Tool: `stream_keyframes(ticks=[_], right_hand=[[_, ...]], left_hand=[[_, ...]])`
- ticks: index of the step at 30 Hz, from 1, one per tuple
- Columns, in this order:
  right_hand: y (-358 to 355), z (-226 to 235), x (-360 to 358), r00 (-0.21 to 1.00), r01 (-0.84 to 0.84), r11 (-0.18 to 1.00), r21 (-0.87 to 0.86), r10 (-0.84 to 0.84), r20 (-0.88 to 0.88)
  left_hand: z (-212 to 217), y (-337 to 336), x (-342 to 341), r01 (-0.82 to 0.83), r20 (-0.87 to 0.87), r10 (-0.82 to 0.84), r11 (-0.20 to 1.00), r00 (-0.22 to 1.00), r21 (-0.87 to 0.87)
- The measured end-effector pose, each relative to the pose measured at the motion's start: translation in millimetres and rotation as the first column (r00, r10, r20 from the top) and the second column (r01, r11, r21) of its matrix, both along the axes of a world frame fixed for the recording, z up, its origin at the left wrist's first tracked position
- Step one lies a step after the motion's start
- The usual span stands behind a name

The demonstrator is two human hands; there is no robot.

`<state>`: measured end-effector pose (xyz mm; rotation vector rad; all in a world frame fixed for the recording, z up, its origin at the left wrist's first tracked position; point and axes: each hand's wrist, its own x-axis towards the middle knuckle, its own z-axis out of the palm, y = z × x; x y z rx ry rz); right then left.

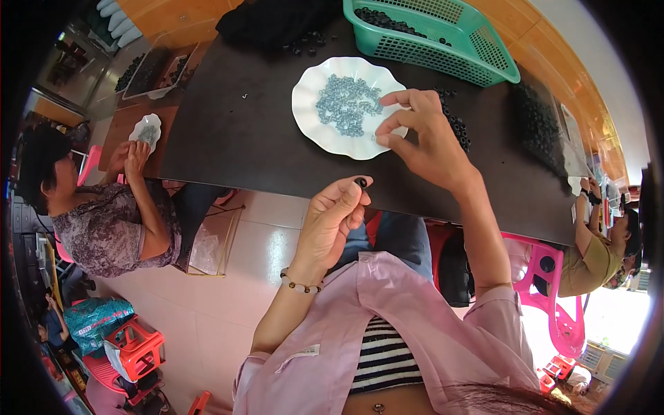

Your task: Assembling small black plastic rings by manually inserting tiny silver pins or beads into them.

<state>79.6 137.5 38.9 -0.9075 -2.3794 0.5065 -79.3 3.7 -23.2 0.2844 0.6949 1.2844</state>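
Observation:
My left hand [333,221] is in front of the table's near edge, pinching a small round black part [361,182] with a hole in it between thumb and forefinger. My right hand [429,135] reaches over the right side of a white scalloped plate [309,124]. Its thumb and one finger come together on what looks like a small clear piece [375,138], while another finger is raised apart. A heap of small clear bluish pieces [342,104] lies on the plate.
A green mesh basket [443,59] with black parts stands at the back of the dark table [228,131]. Loose black parts [458,131] lie right of the plate. A clear bag of black parts [539,131] rests farther right. Co-workers [117,214] sit left and right.

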Motion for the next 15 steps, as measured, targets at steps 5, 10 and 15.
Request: stream_keyframes(ticks=[5, 10, 15], right_hand=[[-32.3, 31.4, 7.2, 0.990, -0.140, 0.979, -0.149, 0.135, -0.044], [-42.1, 29.1, 12.3, 0.976, -0.219, 0.965, -0.144, 0.215, -0.044], [-43.1, 30.8, 12.0, 0.971, -0.229, 0.963, -0.142, 0.236, 0.037]], left_hand=[[0.1, -1.2, 1.9, -0.004, -0.118, 0.010, 0.999, 0.993, 0.048], [-2.8, -3.5, 8.4, 0.006, -0.194, 0.012, 0.996, 0.981, 0.093], [-2.0, -4.0, 7.1, 0.009, -0.322, 0.040, 0.989, 0.946, 0.150]])
